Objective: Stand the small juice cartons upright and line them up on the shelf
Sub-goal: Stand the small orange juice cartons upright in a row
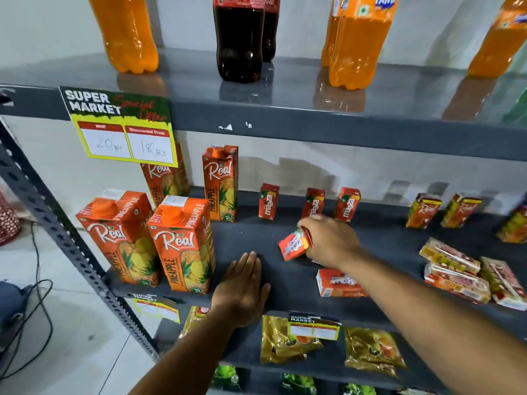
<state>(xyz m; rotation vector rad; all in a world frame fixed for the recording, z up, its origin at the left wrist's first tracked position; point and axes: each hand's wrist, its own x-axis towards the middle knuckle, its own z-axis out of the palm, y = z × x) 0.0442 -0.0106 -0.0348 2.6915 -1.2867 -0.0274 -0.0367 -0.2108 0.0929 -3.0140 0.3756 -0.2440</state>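
Right hand (330, 240) pinching small red carton (295, 244), tilted, just above shelf (256, 235) (three upright behind). Left hand (242, 286) flat, fingers together, on shelf front.

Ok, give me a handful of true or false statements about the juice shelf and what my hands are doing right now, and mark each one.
1. The right hand holds a small red Maaza carton. True.
2. The left hand grips a large Real pineapple carton. False: it rests flat on the shelf, beside that carton.
3. Three small Maaza cartons stand upright at the back of the shelf. True.
4. Every small carton is already upright. False: one red carton lies flat near the front edge, and several more lie flat at the right.
5. The top shelf holds milk cartons. False: it holds soft drink bottles.
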